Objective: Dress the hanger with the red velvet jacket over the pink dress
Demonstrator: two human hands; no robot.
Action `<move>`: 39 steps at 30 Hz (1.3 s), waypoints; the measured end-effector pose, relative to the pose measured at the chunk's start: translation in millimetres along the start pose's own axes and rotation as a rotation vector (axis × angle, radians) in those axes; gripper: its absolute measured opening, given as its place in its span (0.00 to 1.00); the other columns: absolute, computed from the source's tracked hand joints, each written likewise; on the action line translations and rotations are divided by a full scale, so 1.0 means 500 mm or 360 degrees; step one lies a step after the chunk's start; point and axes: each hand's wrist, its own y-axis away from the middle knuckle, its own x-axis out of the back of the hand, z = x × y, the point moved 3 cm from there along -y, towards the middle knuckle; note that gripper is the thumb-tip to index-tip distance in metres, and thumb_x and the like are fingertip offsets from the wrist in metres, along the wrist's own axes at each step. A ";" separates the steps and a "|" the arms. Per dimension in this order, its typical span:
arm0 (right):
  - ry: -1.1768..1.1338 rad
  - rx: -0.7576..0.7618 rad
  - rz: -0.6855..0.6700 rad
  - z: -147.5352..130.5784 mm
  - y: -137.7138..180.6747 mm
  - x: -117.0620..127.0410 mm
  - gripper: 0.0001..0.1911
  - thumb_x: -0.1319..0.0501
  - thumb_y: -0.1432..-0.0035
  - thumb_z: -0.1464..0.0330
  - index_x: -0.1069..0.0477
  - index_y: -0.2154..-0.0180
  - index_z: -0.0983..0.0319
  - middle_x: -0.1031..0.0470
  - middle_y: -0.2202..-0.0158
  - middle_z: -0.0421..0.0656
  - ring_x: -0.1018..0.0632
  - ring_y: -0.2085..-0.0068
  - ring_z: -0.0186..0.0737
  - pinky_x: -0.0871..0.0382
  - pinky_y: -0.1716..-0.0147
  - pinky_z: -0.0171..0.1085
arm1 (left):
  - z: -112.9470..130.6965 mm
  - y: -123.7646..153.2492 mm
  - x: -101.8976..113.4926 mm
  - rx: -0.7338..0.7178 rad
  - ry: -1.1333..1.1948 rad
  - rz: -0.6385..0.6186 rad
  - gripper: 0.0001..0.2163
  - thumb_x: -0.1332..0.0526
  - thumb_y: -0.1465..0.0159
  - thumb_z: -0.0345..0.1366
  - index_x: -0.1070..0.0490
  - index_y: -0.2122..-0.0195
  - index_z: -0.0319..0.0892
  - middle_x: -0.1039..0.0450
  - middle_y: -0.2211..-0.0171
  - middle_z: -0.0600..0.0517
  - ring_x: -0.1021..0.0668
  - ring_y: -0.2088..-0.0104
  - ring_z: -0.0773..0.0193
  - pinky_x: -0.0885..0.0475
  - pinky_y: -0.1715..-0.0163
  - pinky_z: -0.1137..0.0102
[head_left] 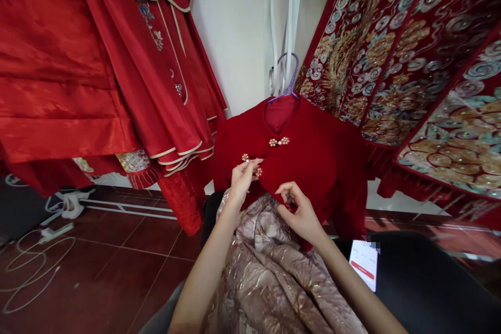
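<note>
A dark red velvet jacket (313,162) hangs on a purple hanger (287,75) in front of me. Its collar is closed by a pearl flower clasp (278,141). My left hand (242,177) pinches a second pearl clasp (258,170) on the jacket's slanted front flap. A little lower and to the right, my right hand (299,211) is curled on the edge of the same flap, fingertips pressed together on the cloth. Under both forearms lies a pale pink and gold brocade fabric (270,276).
Red satin garments (97,62) hang at the left. Heavily embroidered red and gold panels (415,47) hang at the right. A phone (365,263) with a lit screen lies on a dark surface at the lower right. White cables (35,261) lie on the brown tiled floor.
</note>
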 end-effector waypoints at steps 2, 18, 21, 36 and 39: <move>0.0022 0.0001 -0.0135 -0.014 -0.002 0.016 0.13 0.45 0.50 0.79 0.38 0.63 0.59 0.42 0.71 0.34 0.36 0.70 0.33 0.41 0.68 0.33 | 0.034 -0.003 -0.023 -0.0253 -0.0287 -0.0130 0.13 0.39 0.39 0.42 0.23 0.60 0.39 0.22 0.60 0.44 0.22 0.63 0.63 0.27 0.69 0.72; 0.0205 0.0032 -0.0567 -0.075 0.004 0.083 0.06 0.43 0.43 0.73 0.35 0.63 0.58 0.34 0.70 0.37 0.32 0.68 0.34 0.36 0.68 0.34 | 0.183 -0.070 -0.114 -0.1398 -0.1722 -0.0768 0.04 0.39 0.40 0.36 0.25 0.67 0.44 0.27 0.56 0.49 0.31 0.51 0.55 0.44 0.41 0.54; 0.0180 -0.0036 -0.0592 -0.069 0.007 0.080 0.05 0.42 0.39 0.68 0.34 0.59 0.58 0.29 0.67 0.39 0.28 0.67 0.35 0.31 0.67 0.36 | 0.181 -0.068 -0.118 -0.1363 -0.1620 -0.0829 0.03 0.39 0.42 0.35 0.26 0.69 0.45 0.25 0.64 0.51 0.29 0.51 0.56 0.56 0.35 0.52; 0.1049 0.0380 0.1108 -0.094 -0.258 0.106 0.34 0.37 0.49 0.65 0.43 0.42 0.64 0.41 0.40 0.57 0.39 0.39 0.57 0.48 0.40 0.60 | 0.169 -0.081 -0.100 -0.1144 -0.1414 -0.0336 0.14 0.44 0.39 0.29 0.29 0.53 0.36 0.26 0.63 0.43 0.24 0.53 0.51 0.61 0.34 0.49; 0.1290 0.0332 0.1077 -0.085 -0.285 0.088 0.41 0.40 0.52 0.70 0.51 0.37 0.64 0.51 0.34 0.58 0.47 0.34 0.59 0.55 0.39 0.64 | 0.166 -0.086 -0.084 -0.1265 -0.1853 -0.0004 0.23 0.51 0.38 0.25 0.38 0.41 0.31 0.31 0.49 0.34 0.30 0.44 0.44 0.59 0.36 0.45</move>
